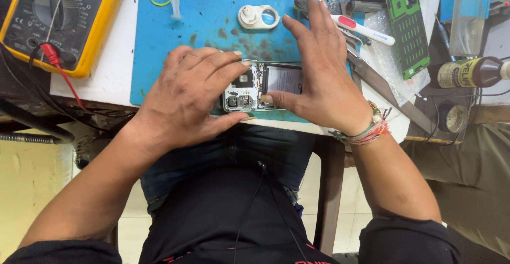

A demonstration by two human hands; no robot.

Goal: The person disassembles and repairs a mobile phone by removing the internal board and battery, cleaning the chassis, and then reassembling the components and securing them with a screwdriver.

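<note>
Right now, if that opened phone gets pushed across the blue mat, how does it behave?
The opened phone is flat, so it probably slides rather than tips. Its exposed board and camera modules look fragile. Left hand and right hand bracket it; the blue mat probably adds grip.

A brown bottle (475, 71) with a yellow label lies at far right; a clear plastic bag (470, 14) sits above it.

Both forearms reach up over the near worktop edge. The left hand (186, 96) lies palm down, fingers curled rightward. The right hand (319, 78) stands spread, fingers up, thumb pointing left.
</note>
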